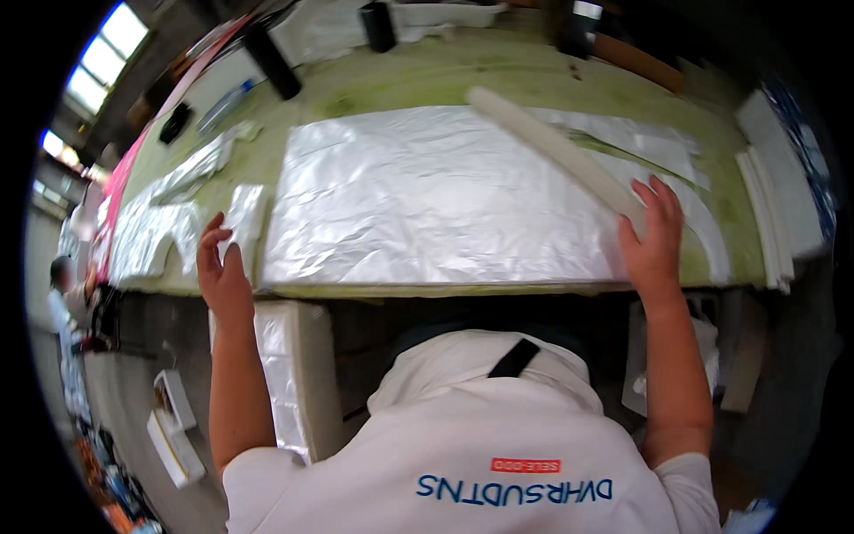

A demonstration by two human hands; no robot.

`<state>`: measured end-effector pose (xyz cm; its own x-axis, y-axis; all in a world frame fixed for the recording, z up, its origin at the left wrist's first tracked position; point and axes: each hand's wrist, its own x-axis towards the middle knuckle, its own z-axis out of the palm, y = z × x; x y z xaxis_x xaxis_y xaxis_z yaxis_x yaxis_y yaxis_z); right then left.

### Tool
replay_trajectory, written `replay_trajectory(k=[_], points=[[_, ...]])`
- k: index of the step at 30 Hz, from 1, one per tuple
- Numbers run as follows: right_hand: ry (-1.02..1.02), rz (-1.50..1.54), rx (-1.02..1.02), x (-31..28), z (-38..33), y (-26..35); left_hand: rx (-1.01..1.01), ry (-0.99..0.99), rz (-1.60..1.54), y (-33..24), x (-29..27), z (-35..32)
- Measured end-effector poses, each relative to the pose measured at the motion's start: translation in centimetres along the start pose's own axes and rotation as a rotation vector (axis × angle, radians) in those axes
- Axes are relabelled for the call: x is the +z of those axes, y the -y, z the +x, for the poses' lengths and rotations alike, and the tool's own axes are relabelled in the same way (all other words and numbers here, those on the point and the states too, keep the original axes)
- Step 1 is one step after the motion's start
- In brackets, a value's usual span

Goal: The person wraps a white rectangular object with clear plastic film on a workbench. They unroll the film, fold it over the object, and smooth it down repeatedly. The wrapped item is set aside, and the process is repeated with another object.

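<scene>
A wide silver foil sheet (427,196) with a wrinkled surface lies flat on the table in front of me. A long pale tube (551,147) slants over its right part, the far end pointing away to the left. At the near end of this tube is my right hand (656,240), with the tube's end between thumb and fingers; the palm side is hidden. My left hand (224,271) is raised at the table's front edge, fingers loosely bent and apart, holding nothing. Beside it is a narrow foil strip (245,218).
Cut foil pieces (165,227) lie left on the green-stained table (400,76). Dark cylinders (271,62), a plastic bottle (222,107) and a brown block (636,62) stand or lie farther back. White boards (774,187) are at the right edge. Another person (76,298) is far left.
</scene>
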<state>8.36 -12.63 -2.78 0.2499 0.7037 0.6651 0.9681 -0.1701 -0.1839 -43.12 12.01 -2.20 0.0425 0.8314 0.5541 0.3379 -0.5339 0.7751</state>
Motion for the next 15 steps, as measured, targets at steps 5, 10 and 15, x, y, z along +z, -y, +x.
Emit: replay_trajectory(k=[5, 10, 15], points=[[0.453, 0.022, 0.242, -1.4, 0.0, -1.8, -0.150, 0.406, -0.408, -5.4, 9.5, -4.9], [0.654, 0.518, 0.563, -4.4, -2.8, 5.3, 0.068, 0.728, -0.395, -12.1, 19.4, -7.8], [0.511, 1.041, 0.701, -1.9, -7.8, 10.3, 0.426, 0.994, -0.033, -16.3, 27.2, -8.6]])
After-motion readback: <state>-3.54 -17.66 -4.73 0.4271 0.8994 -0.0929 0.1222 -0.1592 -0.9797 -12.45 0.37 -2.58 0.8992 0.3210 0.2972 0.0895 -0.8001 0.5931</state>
